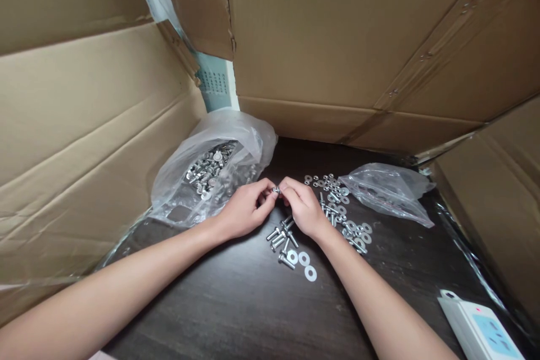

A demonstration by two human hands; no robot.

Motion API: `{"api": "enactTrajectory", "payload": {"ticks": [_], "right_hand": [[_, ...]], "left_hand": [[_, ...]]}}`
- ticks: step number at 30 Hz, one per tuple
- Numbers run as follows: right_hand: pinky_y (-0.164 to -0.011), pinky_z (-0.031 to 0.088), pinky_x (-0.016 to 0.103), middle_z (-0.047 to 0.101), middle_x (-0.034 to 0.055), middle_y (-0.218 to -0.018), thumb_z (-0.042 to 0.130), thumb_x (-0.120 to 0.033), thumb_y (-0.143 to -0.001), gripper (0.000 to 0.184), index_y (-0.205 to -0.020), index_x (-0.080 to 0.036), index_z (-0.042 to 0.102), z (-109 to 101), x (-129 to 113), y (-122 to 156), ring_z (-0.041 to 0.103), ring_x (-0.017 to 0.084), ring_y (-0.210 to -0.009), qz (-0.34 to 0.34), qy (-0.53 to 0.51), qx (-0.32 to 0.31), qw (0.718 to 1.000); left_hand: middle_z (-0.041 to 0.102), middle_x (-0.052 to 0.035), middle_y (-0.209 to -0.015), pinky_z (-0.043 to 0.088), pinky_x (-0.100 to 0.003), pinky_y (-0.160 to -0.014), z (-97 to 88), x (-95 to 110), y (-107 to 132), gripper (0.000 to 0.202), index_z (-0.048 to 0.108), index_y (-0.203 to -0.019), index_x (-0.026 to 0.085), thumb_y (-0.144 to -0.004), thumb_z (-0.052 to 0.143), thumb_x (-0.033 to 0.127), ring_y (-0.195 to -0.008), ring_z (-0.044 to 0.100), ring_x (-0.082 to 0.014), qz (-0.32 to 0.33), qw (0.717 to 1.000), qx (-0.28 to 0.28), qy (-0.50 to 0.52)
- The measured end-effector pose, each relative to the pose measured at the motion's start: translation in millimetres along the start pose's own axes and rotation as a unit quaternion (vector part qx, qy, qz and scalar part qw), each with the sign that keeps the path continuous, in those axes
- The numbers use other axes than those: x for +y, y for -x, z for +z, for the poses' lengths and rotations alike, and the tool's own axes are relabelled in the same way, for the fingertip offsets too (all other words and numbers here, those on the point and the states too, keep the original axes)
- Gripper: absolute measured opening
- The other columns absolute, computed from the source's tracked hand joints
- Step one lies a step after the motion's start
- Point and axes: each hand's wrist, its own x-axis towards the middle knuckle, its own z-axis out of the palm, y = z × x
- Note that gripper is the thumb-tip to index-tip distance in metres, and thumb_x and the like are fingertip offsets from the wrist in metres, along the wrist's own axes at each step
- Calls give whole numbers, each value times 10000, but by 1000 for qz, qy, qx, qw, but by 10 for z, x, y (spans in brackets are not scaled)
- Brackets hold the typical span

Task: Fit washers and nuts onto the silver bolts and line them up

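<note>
From the head camera, the thing most likely to go wrong is a drop. The small bolt [276, 190] is pinched only at the fingertips, up above the dark counter [236, 304]. It is shiny and tiny, so I think it could slip out if either hand lets go a little. Then it could roll in with the loose bolts [282, 236] lying just under the hands and be hard to tell apart. The flat washers [304, 260] beside that pile are thin and may be hard to pick up, and a wrist could push them around. The right wrist is also close to the spread of washers and bolts [343, 211] by the small flat bag [390, 191].

Now the grip. The left hand [244, 211] has its fingers curled in tight, and its thumb and first finger close on one end of the small bolt. The right hand [304, 208] does the same on the other end. Both grips are almost fully closed, with only the bolt between the two hands. The big bag of bolts [211, 171] sits just behind the left hand, not touched.
</note>
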Motion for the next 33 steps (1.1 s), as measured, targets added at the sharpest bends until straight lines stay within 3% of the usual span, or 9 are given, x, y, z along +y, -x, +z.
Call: {"api": "enactTrajectory", "payload": {"ticks": [8, 14, 21, 33], "right_hand": [[-658, 399, 305, 538, -12, -754, 515, -244, -835, 28, -836, -224, 535, -6, 27, 1, 507, 167, -685, 0, -48, 5, 999], [-642, 389, 298, 541, -19, -730, 514, -274, -876, 80, -832, -219, 551, -3, 7, 7, 504, 160, -664, 7, -37, 2, 999], [-591, 303, 300, 425, -35, -600, 458, -401, -982, 386, -641, -226, 419, 7, 8, 4, 422, 145, -598, 30, 8, 1, 1000], [-654, 351, 317, 481, -23, -647, 475, -322, -896, 211, -710, -226, 497, -37, -20, -1, 471, 171, -655, 13, -17, -6, 1000]], "left_hand": [[670, -11, -775, 430, -266, -646, 4, 14, -9, 154, 614, -933, 169, -997, 509, 262, -669, 588, -152, -5, 1000, 6, -5], [667, -7, -765, 430, -263, -645, -3, 18, 0, 129, 612, -931, 168, -981, 522, 246, -662, 589, -150, -13, 1000, 3, 0], [662, -5, -762, 435, -265, -643, -8, 7, -4, 129, 602, -925, 172, -985, 518, 248, -659, 588, -147, -6, 1000, 0, 5], [695, -17, -801, 455, -268, -653, -11, 20, -5, 148, 608, -937, 174, -1001, 509, 264, -680, 608, -152, 4, 1000, 2, 12]]}}
